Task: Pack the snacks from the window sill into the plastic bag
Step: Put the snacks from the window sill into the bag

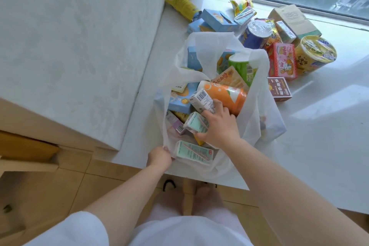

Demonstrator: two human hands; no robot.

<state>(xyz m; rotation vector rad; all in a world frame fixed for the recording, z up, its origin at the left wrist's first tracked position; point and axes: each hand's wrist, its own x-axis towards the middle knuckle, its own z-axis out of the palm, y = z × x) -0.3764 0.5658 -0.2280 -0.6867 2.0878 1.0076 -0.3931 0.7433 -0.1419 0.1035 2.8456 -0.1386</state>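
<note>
1. at the near edge of the window sill stands the white plastic bag, mouth open, already crowded with packets.
2. right hand reaches into the bag, fingers closed around a mint-green drink carton; whether it also touches the white barcoded carton just above cannot be told.
3. left hand pinches the bag's near rim, fist closed on the film.
4. inside, an orange can lies on its side, a green tube stands behind it, and a second mint carton lies flat near the rim. the lower layers are hidden under these, and the bag's film blurs whatever sits along its right wall.
5. a bag handle drapes over the light blue boxes at the back, covering part of them.
6. beyond the bag, toward the far edge by the window, unpacked snacks lie in a heap: a pink rabbit box, a yellow noodle bowl, a dark red box, a foil-topped blue tub, a brown carton, blue boxes and a yellow packet in the far left corner.
7. small print on most packs is too blurred to read.
8. a white mattress borders the sill's left edge.
</note>
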